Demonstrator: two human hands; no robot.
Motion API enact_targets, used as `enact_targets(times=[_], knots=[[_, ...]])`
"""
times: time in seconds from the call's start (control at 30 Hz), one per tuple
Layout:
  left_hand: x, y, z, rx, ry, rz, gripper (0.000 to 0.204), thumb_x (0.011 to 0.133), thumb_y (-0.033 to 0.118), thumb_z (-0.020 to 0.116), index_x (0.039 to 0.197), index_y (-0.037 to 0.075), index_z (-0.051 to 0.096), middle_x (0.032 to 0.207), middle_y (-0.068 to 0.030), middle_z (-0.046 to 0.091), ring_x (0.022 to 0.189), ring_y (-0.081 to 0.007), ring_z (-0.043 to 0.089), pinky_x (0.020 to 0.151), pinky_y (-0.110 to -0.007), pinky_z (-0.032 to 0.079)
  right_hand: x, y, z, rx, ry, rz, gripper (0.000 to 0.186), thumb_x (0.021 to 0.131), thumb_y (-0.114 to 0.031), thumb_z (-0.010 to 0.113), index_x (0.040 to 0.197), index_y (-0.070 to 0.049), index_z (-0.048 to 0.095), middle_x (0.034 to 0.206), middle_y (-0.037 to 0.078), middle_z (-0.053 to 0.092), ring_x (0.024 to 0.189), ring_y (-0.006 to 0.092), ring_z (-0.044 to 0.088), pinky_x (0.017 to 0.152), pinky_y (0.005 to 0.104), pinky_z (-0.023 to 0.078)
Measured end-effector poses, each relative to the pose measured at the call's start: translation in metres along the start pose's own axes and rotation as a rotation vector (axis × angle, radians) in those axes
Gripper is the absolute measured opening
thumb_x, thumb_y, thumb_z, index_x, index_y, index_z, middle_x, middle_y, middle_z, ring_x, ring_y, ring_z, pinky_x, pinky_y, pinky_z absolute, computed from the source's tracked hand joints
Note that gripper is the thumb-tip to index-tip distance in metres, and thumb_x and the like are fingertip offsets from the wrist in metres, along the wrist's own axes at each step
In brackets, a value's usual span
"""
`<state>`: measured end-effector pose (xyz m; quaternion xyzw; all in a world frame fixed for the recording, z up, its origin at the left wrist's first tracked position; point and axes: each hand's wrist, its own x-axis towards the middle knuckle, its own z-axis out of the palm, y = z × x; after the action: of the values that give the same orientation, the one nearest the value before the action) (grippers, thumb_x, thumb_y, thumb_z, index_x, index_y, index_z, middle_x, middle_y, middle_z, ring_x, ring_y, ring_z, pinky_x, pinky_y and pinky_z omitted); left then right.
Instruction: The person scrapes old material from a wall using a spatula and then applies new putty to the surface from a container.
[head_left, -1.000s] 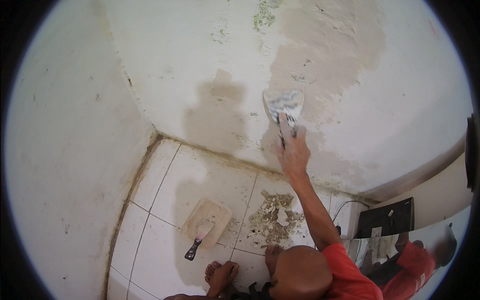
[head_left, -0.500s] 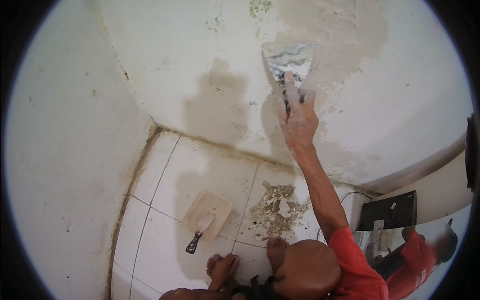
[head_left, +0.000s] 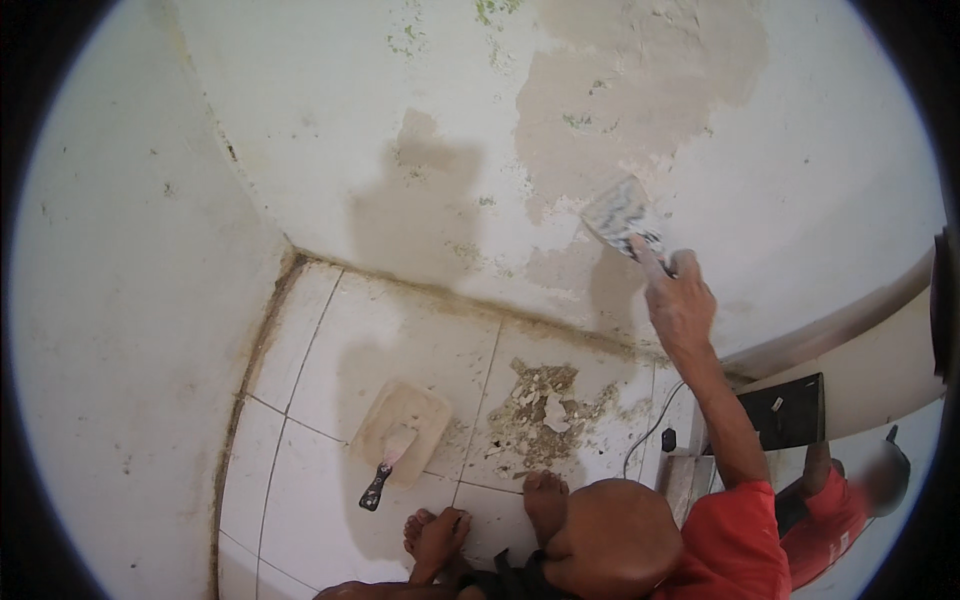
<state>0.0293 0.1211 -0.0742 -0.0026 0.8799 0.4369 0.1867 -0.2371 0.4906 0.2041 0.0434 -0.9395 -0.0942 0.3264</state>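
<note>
R hand (head_left: 683,305) clamped on wide putty knife (head_left: 618,212), blade at lower part of beige patch (head_left: 630,120) on white wall (head_left: 320,190). L hand (head_left: 438,542) well apart, down by L foot (head_left: 414,526); can't tell if it grips anything. Tiled flr (head_left: 310,490) nearby: beige tray (head_left: 432,408) w/ 2nd scraper (head_left: 377,484) lying in it, dk handle over the rim; rubble pile (head_left: 543,412) to tray's R.

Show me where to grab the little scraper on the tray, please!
I'd hold the little scraper by its black handle, which sticks out past the near edge of the tray. Come from the near side, lower left in the picture: the handle points that way, while the blade lies over the tray.
</note>
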Motion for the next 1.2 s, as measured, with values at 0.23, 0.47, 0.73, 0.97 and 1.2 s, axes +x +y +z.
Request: enact_targets(times=[0.23, 0.47, 0.73, 0.97, 1.2], knots=[[-0.001, -0.017, 0.003, 0.047, 0.021, 0.037, 0.024, 0.093, 0.028, 0.068, 0.102, 0.006, 0.066, 0.085, -0.0136, 0.07, 0.075, -0.0324, 0.068, 0.071, -0.039, 0.053, -0.01, -0.005, -0.056, 0.37, 0.182, 0.297, 0.059, 0.089, -0.007, 0.064, 0.146, -0.017, 0.051, 0.09, 0.004, 0.048, 0.069, 0.0146, 0.046, 0.059, 0.0302, 0.046], [0.0, -0.008, 0.002, -0.016, -0.002, 0.064, 0.023, 0.093, 0.029, 0.066, 0.101, 0.007, 0.066, 0.082, -0.0132, 0.069, 0.073, -0.0307, 0.067, 0.071, -0.039, 0.052, 0.056, -0.047, -0.017, 0.553, 0.498, 0.44, 0.058, 0.093, -0.014, 0.064, 0.148, -0.017, 0.048, 0.091, 0.004, 0.047, 0.069, 0.014, 0.046, 0.061, 0.0307, 0.047], [-0.001, -0.009, 0.006, -0.014, 0.024, 0.014, 0.025, 0.093, 0.03, 0.067, 0.102, 0.007, 0.067, 0.08, -0.0129, 0.068, 0.071, -0.0311, 0.066, 0.07, -0.04, 0.051, 0.021, -0.099, 0.053, 0.56, 0.248, 0.289, 0.066, 0.088, -0.015, 0.068, 0.15, -0.021, 0.045, 0.094, 0.008, 0.045, 0.073, 0.0202, 0.052, 0.057, 0.0349, 0.047], [0.001, 0.0, 0.003, -0.069, 0.024, 0.03, 0.025, 0.094, 0.029, 0.066, 0.103, 0.006, 0.067, 0.082, -0.0135, 0.069, 0.073, -0.0313, 0.067, 0.071, -0.04, 0.051, -0.047, -0.065, 0.031, 0.368, 0.029, 0.243, 0.066, 0.085, -0.008, 0.067, 0.146, -0.025, 0.05, 0.092, 0.008, 0.046, 0.067, 0.0214, 0.053, 0.056, 0.035, 0.047], [0.0, -0.006, 0.003, -0.065, 0.022, 0.084, 0.024, 0.094, 0.027, 0.067, 0.103, 0.006, 0.066, 0.084, -0.0146, 0.07, 0.074, -0.032, 0.067, 0.07, -0.04, 0.052, 0.044, -0.087, -0.025, 0.473, 0.261, 0.116, 0.066, 0.082, -0.007, 0.069, 0.143, -0.023, 0.053, 0.089, 0.006, 0.046, 0.069, 0.0211, 0.053, 0.055, 0.0332, 0.047]])
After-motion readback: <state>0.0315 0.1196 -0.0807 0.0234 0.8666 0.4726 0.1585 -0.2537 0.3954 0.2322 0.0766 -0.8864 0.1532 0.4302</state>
